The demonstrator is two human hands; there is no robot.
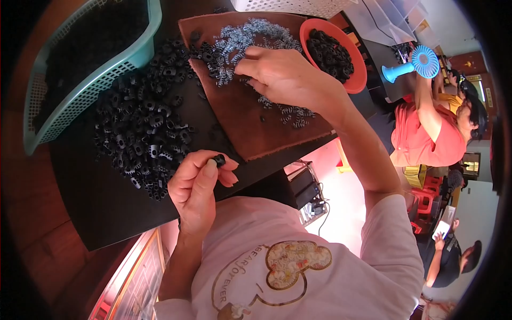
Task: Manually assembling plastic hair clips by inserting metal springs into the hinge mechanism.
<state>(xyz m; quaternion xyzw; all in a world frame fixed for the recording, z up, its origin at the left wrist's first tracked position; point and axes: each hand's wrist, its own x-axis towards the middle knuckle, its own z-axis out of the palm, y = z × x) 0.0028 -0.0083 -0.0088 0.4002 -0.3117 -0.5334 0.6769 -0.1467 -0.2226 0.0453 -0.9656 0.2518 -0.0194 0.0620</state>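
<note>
- White shirt (341, 277) was closest to the camera, filling the bottom of the view, with both forearms coming out from its sides.
- Left hand (196, 186) was over the near part of the worktop (85, 208), pinching one small black piece (219, 159) between thumb and fingers. Too little of it showed past the fingertips to tell which way its long axis ran.
- Right hand (288, 74) reached way farther out, fingers bent and tips down at the springs (261, 32). Couldn't tell whether it had pinched one or was just touching, since the knuckles hid most of it.
- Main relation, imo: springs lay beyond the left hand and off to its right, so the right hand was easily the nearer one. The two hands were well apart, black piece on the near side, springs on the far side.
- No single long axis for the springs. They made a loose band across the far part of the brown mat (266, 136), with more scattered nearer, past the right wrist, and the coils pointed every which way.
- Black heap (144, 122) sat just beyond the left hand and to its left, between it and the green basket (88, 106).
- Red bowl (360, 80) of dark parts stood right of the springs.
</note>
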